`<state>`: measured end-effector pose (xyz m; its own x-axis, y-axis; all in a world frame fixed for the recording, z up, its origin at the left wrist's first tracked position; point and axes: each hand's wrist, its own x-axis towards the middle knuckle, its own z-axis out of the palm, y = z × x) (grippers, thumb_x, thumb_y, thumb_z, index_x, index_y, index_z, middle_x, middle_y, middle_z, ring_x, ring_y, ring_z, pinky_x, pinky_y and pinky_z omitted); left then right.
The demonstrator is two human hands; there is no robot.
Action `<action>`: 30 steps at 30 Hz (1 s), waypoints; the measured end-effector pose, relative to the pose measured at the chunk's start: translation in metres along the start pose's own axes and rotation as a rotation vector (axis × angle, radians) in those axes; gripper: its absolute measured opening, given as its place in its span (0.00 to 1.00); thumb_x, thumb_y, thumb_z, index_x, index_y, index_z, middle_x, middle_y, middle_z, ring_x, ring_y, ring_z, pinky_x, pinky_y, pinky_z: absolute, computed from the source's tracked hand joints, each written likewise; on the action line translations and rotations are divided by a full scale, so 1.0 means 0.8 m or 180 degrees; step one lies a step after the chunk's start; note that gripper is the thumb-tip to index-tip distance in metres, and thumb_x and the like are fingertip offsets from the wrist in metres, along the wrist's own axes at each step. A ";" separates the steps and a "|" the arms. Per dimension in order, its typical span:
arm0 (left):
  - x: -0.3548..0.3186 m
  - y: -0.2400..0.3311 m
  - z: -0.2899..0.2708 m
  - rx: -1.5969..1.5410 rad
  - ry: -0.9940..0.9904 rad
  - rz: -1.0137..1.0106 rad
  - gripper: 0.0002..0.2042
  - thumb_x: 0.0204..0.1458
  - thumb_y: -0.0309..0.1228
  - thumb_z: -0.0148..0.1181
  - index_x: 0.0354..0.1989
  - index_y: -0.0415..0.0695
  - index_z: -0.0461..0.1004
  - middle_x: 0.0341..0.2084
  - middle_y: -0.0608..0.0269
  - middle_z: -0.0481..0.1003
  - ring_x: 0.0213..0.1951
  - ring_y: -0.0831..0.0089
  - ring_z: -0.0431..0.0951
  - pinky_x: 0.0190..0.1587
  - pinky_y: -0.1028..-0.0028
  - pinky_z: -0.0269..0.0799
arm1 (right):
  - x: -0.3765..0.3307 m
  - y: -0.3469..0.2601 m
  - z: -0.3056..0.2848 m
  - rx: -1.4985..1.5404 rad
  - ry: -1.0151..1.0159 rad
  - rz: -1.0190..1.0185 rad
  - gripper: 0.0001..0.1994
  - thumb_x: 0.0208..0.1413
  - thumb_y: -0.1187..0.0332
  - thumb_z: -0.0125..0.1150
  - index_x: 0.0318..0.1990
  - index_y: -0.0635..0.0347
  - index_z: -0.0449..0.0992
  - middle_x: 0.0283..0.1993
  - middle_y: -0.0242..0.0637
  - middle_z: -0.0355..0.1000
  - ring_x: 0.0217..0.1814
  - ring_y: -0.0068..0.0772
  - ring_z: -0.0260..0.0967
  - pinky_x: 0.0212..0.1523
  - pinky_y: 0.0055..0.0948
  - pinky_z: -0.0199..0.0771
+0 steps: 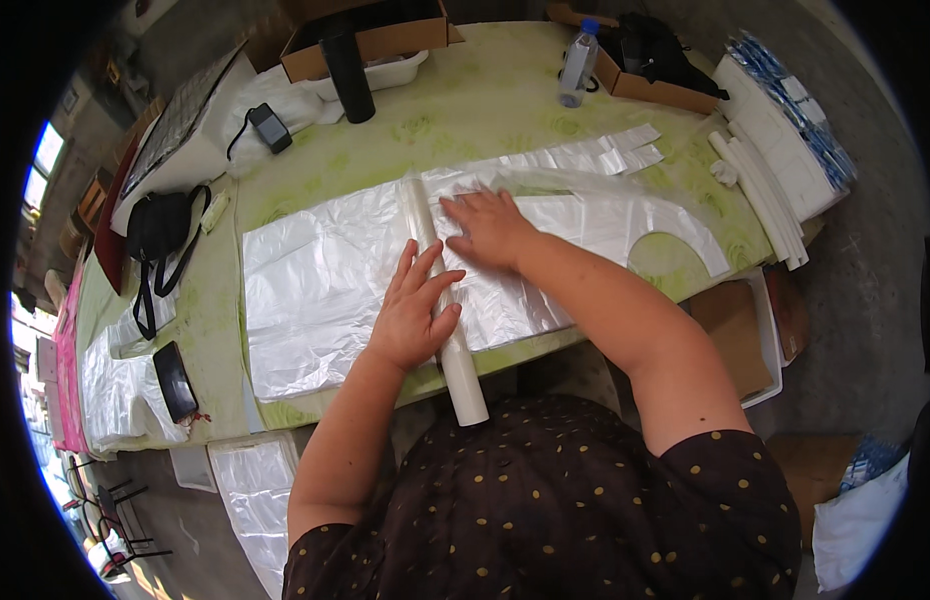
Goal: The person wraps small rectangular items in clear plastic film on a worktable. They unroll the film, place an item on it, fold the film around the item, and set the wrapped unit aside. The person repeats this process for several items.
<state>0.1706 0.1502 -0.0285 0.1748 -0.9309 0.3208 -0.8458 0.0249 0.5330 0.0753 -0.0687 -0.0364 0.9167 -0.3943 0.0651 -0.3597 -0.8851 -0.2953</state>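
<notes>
A clear plastic apron [325,270] lies spread across the table, with a rounded cut-out at its right end and straps at the far right. Across its middle rests a long white tube [463,385], its near end jutting past the table edge towards my body. My left hand [415,310] lies on the tube with fingers spread, not wrapped round it. Just right of the tube, my right hand [485,228] presses flat on the plastic, fingers apart. Thin film covers part of the tube's far end.
A black tumbler [347,75], a water bottle [579,65] and cardboard boxes [650,88] stand at the back. White tubes [760,195] lie at the right edge beside a white box [775,140]. On the left are a black bag [160,225] and a phone [175,382].
</notes>
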 end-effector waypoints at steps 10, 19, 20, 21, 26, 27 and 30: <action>-0.002 0.012 -0.005 -0.0112 0.0044 -0.0094 0.20 0.52 0.32 0.59 0.55 0.48 0.77 0.72 0.51 0.59 0.75 0.40 0.48 0.74 0.52 0.51 | -0.102 0.299 -0.152 0.1277 0.1837 0.3267 0.52 0.58 0.43 0.63 0.79 0.46 0.34 0.69 0.63 0.63 0.66 0.60 0.67 0.63 0.44 0.70; -0.001 0.009 -0.002 -0.0081 0.0043 0.0032 0.20 0.52 0.31 0.58 0.55 0.47 0.77 0.72 0.49 0.59 0.75 0.38 0.48 0.73 0.51 0.51 | -0.193 0.238 -0.122 0.0137 0.2335 0.1091 0.35 0.56 0.61 0.69 0.70 0.55 0.64 0.71 0.63 0.59 0.75 0.59 0.54 0.72 0.46 0.57; -0.002 0.008 -0.001 -0.0094 0.0041 0.0026 0.20 0.52 0.31 0.59 0.56 0.47 0.77 0.72 0.49 0.59 0.75 0.38 0.48 0.73 0.51 0.51 | -0.183 0.189 -0.105 0.0270 0.2039 0.0975 0.35 0.56 0.61 0.70 0.70 0.51 0.64 0.73 0.62 0.55 0.76 0.60 0.51 0.73 0.48 0.55; -0.004 0.008 -0.003 -0.0089 0.0045 0.0008 0.20 0.52 0.31 0.59 0.56 0.47 0.77 0.72 0.49 0.59 0.75 0.39 0.48 0.73 0.51 0.51 | -0.169 0.139 -0.093 0.0414 0.1743 0.0841 0.34 0.56 0.60 0.70 0.70 0.47 0.65 0.75 0.62 0.51 0.78 0.61 0.48 0.74 0.49 0.52; -0.006 0.003 -0.005 -0.0073 0.0043 -0.0046 0.20 0.53 0.33 0.59 0.57 0.49 0.77 0.72 0.50 0.59 0.75 0.41 0.48 0.73 0.52 0.52 | -0.085 0.043 -0.048 0.0741 0.1041 0.0676 0.35 0.58 0.55 0.68 0.72 0.46 0.63 0.76 0.56 0.52 0.78 0.61 0.47 0.75 0.49 0.51; -0.005 0.000 -0.003 -0.0056 0.0043 -0.0031 0.20 0.54 0.35 0.59 0.57 0.50 0.77 0.72 0.52 0.59 0.75 0.42 0.48 0.73 0.53 0.52 | -0.067 0.043 -0.044 0.0998 0.1064 0.0816 0.36 0.57 0.54 0.68 0.72 0.46 0.62 0.76 0.55 0.53 0.78 0.61 0.48 0.75 0.49 0.52; 0.001 0.005 0.000 -0.0066 0.0049 0.0011 0.20 0.55 0.37 0.59 0.56 0.52 0.77 0.72 0.53 0.59 0.75 0.44 0.48 0.73 0.53 0.53 | -0.008 0.069 -0.042 0.1242 0.1130 0.1320 0.37 0.56 0.50 0.67 0.72 0.42 0.62 0.76 0.53 0.53 0.77 0.60 0.50 0.73 0.50 0.56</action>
<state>0.1677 0.1493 -0.0260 0.1797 -0.9250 0.3347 -0.8357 0.0359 0.5480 0.0436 -0.1234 -0.0208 0.5793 -0.7989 0.1619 -0.5194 -0.5148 -0.6821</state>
